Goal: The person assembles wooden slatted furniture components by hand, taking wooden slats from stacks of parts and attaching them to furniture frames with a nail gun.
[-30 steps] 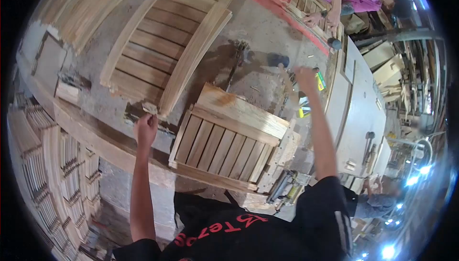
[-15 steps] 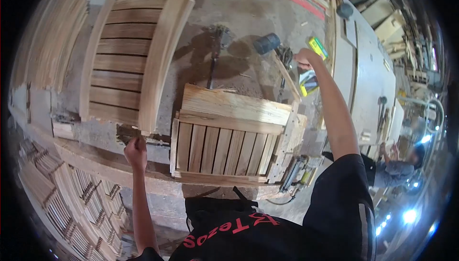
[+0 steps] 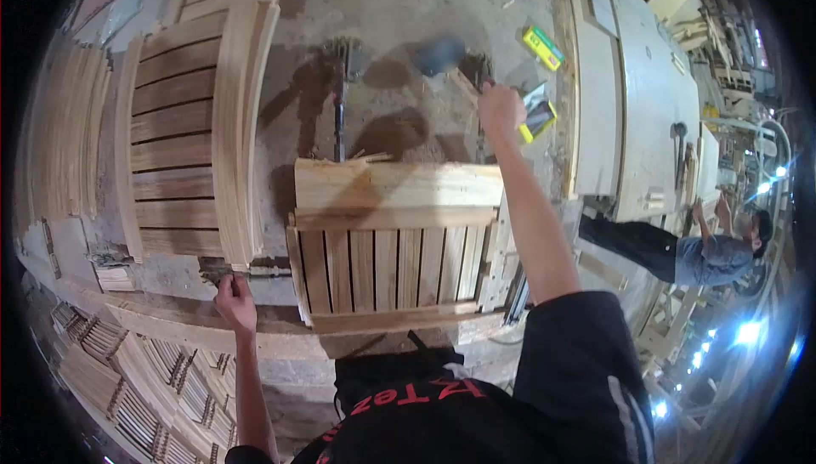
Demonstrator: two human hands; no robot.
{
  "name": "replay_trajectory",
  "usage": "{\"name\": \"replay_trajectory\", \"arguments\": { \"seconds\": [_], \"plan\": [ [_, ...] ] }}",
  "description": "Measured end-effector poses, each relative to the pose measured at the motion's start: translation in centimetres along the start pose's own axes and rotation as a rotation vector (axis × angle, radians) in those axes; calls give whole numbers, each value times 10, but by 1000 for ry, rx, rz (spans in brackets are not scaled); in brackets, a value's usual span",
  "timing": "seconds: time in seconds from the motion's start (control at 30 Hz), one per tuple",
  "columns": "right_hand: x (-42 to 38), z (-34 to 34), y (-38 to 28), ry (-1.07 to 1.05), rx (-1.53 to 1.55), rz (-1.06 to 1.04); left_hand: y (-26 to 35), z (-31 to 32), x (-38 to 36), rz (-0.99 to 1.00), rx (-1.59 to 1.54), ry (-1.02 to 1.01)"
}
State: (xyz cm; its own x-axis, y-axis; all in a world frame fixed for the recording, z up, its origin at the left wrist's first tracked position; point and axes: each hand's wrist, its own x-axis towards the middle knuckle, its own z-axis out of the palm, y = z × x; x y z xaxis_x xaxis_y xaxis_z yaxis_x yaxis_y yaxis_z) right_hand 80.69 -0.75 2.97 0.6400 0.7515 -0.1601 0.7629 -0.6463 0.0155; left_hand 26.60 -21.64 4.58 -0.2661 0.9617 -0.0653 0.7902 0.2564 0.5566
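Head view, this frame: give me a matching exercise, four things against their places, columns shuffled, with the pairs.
Things:
1. right hand
2. left hand
3. small slatted panel
4. yellow box

Places:
A. on the bench edge, below the large slatted frame
B. far side of the bench, near the pale board
C. gripping a mallet handle beyond the panel
D. straight ahead, between the two arms

Pairs: 1-C, 2-A, 3-D, 4-B

A woodworking shop: slatted wooden panels (image 3: 395, 268), stacked timber parts (image 3: 144, 387), workbench (image 3: 399, 5)
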Motion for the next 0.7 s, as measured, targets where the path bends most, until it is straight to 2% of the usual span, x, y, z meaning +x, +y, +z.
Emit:
{"name": "replay_trajectory", "arguments": {
  "seconds": [0.07,0.13,0.17,0.23,0.27,0.3,0.33,0.37,0.4,0.43,0.47,0.53,0.6,0.67,0.7],
  "plan": [
    [12,0,0,39,16,-81,-1,10,7,20,-1,41],
    [1,5,8,16,27,-100,-9,1,-2,20,88,-10],
    [-1,10,15,20,91,-100,-19,3,-3,-61,27,-48],
    [13,19,30,64,241,-104,-23,8,-3,-43,-98,-5],
    [6,14,49,-260,646,81,-22,10,-1,4,-61,33],
    [-30,-1,73,-377,1254,227,-19,9,1,47,-22,63],
    [-77,-27,101,-189,1352,133,-14,3,2,-1,97,-5],
    [-92,7,170,65,1099,-12,-5,2,1,-45,13,18],
    [-144,-42,188,153,708,112,-2,2,0,-31,-16,33],
    [-178,-37,233,386,431,183,0,1,2,-9,-44,47],
    [-206,-13,302,401,548,244,-2,0,5,13,-8,50],
    [-259,21,393,269,161,432,-7,5,6,53,42,47],
    [-268,48,453,-267,364,481,-9,6,8,28,79,-57],
    [-279,68,434,-78,972,214,-20,6,13,22,119,-71],
    [-278,78,435,-95,799,240,-31,12,15,36,142,-49]
  ]
}}
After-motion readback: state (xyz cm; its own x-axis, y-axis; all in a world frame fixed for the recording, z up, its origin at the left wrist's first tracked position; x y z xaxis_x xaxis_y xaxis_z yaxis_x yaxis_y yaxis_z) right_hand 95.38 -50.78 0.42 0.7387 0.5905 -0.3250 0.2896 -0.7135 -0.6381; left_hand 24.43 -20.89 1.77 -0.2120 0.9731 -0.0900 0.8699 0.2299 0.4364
